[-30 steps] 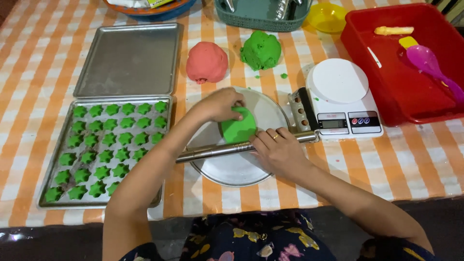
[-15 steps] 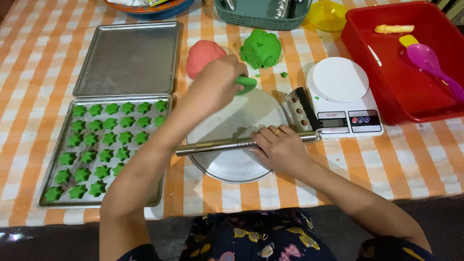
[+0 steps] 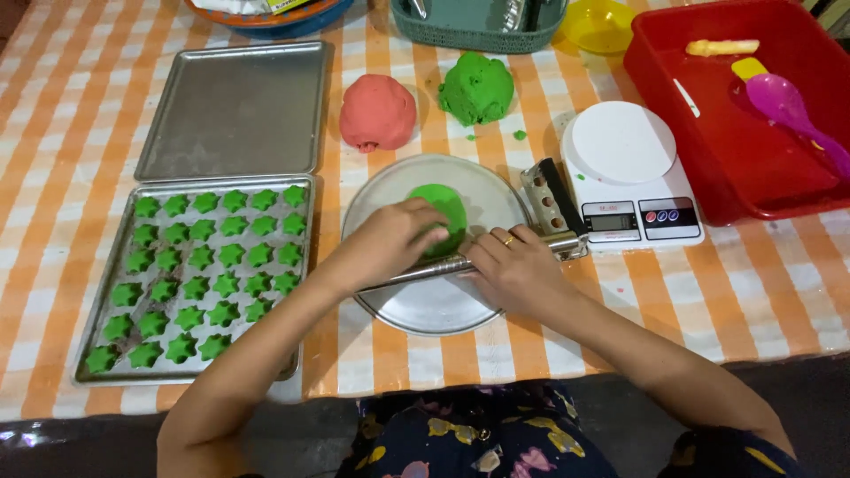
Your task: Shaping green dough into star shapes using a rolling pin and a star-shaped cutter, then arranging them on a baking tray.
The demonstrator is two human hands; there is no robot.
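Note:
My left hand [image 3: 390, 241] rests on a lump of green dough [image 3: 445, 210] on a round metal plate [image 3: 443, 305], fingers curled over its near edge. My right hand [image 3: 506, 265], a ring on one finger, grips a metal cookie press [image 3: 558, 199] whose long bar lies across the plate. A large green dough ball [image 3: 476, 87] and a red dough ball [image 3: 378, 111] sit on the checked tablecloth behind the plate.
A tray of several green star cookies [image 3: 199, 270] lies left, an empty metal tray [image 3: 237, 111] behind it. A white kitchen scale [image 3: 624, 168] stands right of the plate. A red tub [image 3: 739, 133] holds a purple spoon. A green basket [image 3: 478, 22] and yellow bowl [image 3: 600, 26] stand at the back.
My left hand went to the big green dough ball and came back to the plate with a fresh green lump. My right hand stayed on the press.

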